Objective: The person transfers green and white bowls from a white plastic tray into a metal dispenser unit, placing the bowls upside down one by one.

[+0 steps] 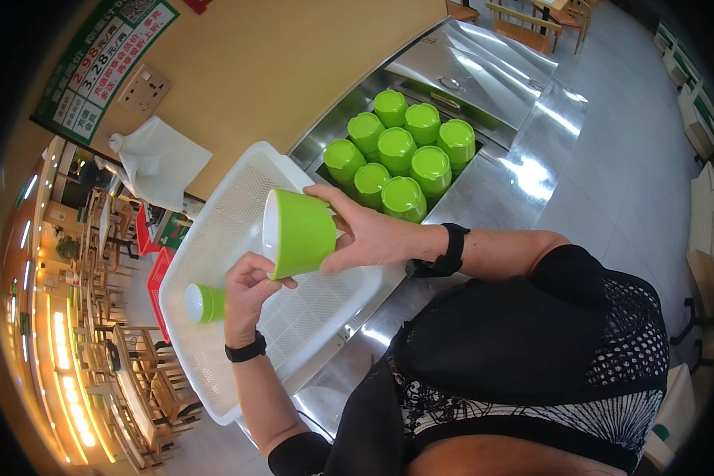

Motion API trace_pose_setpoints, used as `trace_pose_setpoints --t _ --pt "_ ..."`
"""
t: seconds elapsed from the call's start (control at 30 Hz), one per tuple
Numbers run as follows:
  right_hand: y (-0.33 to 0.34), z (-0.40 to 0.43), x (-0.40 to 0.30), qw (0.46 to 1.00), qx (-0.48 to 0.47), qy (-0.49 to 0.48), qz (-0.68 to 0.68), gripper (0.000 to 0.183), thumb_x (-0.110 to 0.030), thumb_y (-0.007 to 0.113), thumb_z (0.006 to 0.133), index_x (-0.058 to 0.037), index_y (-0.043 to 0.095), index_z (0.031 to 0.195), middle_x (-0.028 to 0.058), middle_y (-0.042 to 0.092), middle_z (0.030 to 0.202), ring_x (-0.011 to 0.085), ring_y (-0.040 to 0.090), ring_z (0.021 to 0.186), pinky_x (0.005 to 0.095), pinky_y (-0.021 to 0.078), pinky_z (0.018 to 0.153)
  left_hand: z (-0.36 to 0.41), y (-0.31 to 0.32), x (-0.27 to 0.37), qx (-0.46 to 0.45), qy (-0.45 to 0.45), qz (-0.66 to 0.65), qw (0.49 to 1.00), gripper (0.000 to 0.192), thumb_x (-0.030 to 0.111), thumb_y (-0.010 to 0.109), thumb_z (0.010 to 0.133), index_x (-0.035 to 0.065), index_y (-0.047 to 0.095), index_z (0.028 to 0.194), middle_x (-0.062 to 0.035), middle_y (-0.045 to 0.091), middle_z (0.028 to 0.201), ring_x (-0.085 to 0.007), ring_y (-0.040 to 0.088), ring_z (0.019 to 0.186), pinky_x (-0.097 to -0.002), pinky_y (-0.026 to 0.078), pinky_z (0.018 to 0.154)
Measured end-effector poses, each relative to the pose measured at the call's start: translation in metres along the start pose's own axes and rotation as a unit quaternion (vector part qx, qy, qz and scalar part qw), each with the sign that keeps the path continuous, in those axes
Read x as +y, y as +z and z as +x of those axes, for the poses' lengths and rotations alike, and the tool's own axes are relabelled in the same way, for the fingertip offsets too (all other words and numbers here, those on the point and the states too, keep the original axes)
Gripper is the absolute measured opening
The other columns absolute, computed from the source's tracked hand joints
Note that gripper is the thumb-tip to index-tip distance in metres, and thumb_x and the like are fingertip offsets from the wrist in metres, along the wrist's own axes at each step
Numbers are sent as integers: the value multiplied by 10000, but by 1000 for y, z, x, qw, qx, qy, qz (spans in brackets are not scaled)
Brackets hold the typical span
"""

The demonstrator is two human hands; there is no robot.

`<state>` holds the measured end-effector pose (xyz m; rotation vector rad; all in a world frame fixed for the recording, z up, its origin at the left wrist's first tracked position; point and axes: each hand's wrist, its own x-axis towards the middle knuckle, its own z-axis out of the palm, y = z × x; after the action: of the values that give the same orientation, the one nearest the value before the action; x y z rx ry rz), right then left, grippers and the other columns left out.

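Both hands hold a bright green cup (303,233) with a white inside, tipped on its side with its mouth towards the left. My right hand (372,232) grips it around the base end. At the lower edge of its rim, my left hand (253,285) pinches with thumb and fingers. Below the hands lies a white perforated plastic basket (309,321). Another green cup (213,303) rests on its side in the basket, partly hidden behind my left hand. Several green cups (396,144) stand upside down, close together, in a recess of the steel counter.
The stainless steel counter (482,190) has a hinged lid (464,77) beyond the cups. A wall with a socket panel (144,89) borders it. White plastic sheeting (160,160) hangs near the basket's far end. Red baskets (159,285) lie beyond the white one.
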<state>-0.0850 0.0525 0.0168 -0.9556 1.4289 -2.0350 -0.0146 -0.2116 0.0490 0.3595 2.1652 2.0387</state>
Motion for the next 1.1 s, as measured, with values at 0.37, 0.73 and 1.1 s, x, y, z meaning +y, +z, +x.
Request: trace_pose_setpoints --t 0.37,0.73,1.1 --pt "2 -2 14 996 51 -37 65 1011 37 786 732 -37 140 1506 130 401 1398 216 455 1316 377 436 1088 4 15 6 -11 19 -13 1000 582 217 820 821 -23 555 1281 -151 692 1150 -243 641 1105 -385 466 997" --pt "-58 9 -16 973 138 -65 -174 993 -209 863 700 16 269 1463 199 480 1331 288 488 1271 396 432 1053 6 -1 -4 15 -39 72 997 654 308 781 864 -3 511 1372 -96 700 1083 -175 640 1052 -312 473 944" --pt "-209 16 26 733 175 158 -638 957 -467 769 715 -89 342 1484 262 485 1346 445 565 1157 497 495 955 4 -53 -38 220 -92 327 914 285 164 636 959 -5 631 1188 -52 694 841 -100 625 827 -238 466 765"
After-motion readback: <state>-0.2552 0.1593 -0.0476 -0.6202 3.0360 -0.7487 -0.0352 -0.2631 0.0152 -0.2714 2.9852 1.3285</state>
